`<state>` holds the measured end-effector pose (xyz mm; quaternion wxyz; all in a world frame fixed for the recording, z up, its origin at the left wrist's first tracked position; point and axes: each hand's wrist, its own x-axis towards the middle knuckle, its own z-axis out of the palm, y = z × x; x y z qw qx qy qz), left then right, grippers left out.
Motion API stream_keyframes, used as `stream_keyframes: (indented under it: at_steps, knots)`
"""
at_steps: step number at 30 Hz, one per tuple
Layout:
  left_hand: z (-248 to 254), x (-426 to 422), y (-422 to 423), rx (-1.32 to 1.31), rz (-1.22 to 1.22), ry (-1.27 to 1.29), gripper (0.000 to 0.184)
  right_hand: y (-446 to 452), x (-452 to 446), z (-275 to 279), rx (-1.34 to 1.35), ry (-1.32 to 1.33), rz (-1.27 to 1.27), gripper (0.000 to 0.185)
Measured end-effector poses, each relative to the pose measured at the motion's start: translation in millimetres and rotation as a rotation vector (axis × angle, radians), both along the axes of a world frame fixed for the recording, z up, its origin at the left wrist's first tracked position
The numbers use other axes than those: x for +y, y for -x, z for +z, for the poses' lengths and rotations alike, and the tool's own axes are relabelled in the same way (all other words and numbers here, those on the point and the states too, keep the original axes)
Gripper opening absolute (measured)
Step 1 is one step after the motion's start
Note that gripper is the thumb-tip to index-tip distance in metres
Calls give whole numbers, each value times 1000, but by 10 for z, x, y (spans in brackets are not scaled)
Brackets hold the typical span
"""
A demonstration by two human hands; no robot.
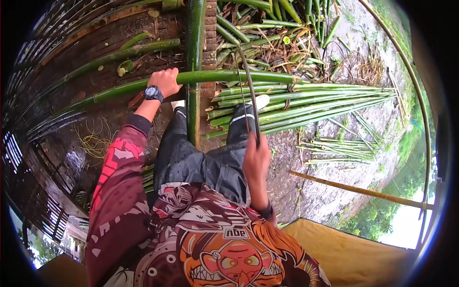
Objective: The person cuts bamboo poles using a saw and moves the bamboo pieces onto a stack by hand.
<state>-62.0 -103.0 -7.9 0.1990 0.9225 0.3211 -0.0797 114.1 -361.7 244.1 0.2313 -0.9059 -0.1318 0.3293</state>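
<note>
Pole (220,76) found at 12 o'clock of the view, crossing over a beam (194,43) that runs 12 to 6; its long axis runs roughly 9 to 3, the cut end pointing to 3 and the far length sloping towards 8. Left hand (164,82): closed over the pole, left of the beam. Right hand (256,157): closed around the lower end of the saw (250,91), which points just short of 12, across the pole; depth of cut cannot be determined.
</note>
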Motion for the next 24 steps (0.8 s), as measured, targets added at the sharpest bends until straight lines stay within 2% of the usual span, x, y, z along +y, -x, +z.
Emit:
stream_keyframes:
  at_steps: [1,2,5,8,10,11,15,18,21,24]
  knots:
    - [68,33,-30,16,-43,-26,40,-95,157,-309,-68,54,54,36]
    - [39,-11,-18,28,-5,-11,40,-216,244,-634,-100,-81,91,37]
    - [-68,-43,15,12,8,-44,42,-248,262,-624,-58,-97,3,38]
    - [58,-11,-12,45,-12,-27,41,-372,422,-654,-108,-164,110,40]
    - [139,14,-64,102,13,32,43,-548,751,-343,-71,0,218,40]
    - [160,93,-97,153,-23,89,43,-571,901,-173,14,-31,146,38]
    - [183,150,-125,209,-35,162,46,-212,239,-654,-114,-181,117,35]
    - [313,204,-191,270,-10,242,45,-216,302,-598,-59,-131,70,34]
    - [287,421,-268,293,-92,382,44,-202,191,-958,-90,-201,89,32]
    - [296,394,-268,289,-62,375,43,-221,92,-1091,-96,-265,68,32]
